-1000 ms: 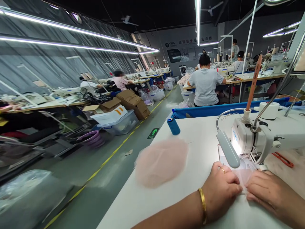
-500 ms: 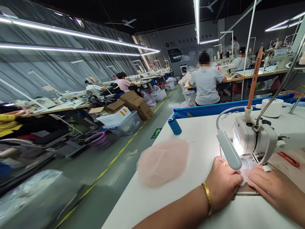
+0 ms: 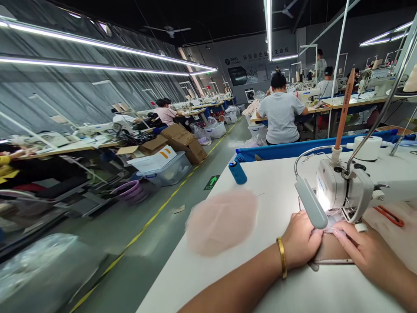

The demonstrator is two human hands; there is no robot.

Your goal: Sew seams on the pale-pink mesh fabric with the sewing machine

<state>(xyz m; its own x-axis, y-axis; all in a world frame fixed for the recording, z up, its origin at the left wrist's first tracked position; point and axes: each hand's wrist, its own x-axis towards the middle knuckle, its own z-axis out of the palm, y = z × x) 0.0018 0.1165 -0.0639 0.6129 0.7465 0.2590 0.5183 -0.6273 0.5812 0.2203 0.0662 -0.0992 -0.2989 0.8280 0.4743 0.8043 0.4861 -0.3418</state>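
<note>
My left hand (image 3: 301, 241), with a gold bracelet and a ring, is closed on the near edge of a sheer pale fabric (image 3: 332, 221) beside the needle area. Opposite it, my right hand (image 3: 366, 245) pinches the same fabric between thumb and fingers. The white sewing machine (image 3: 330, 184) stands just beyond both hands, its presser foot mostly hidden. A grey lamp head (image 3: 311, 203) covers part of the left fingers. To the left, a round piece of sheer pink fabric (image 3: 221, 221) lies flat on the white table (image 3: 202, 282).
A blue thread spool (image 3: 237, 172) stands at the table's far left corner. Red-handled snips (image 3: 389, 216) lie right of the machine, near more pink fabric. A pencil (image 3: 345, 108) sticks up from the machine top. A co-worker (image 3: 282, 113) sits ahead; boxes (image 3: 182, 141) line the aisle.
Both hands have shifted slightly on the fabric, and the right thumb has spread away from its earlier flat position. More of the brown plate between the hands shows. The view has shifted slightly.
</note>
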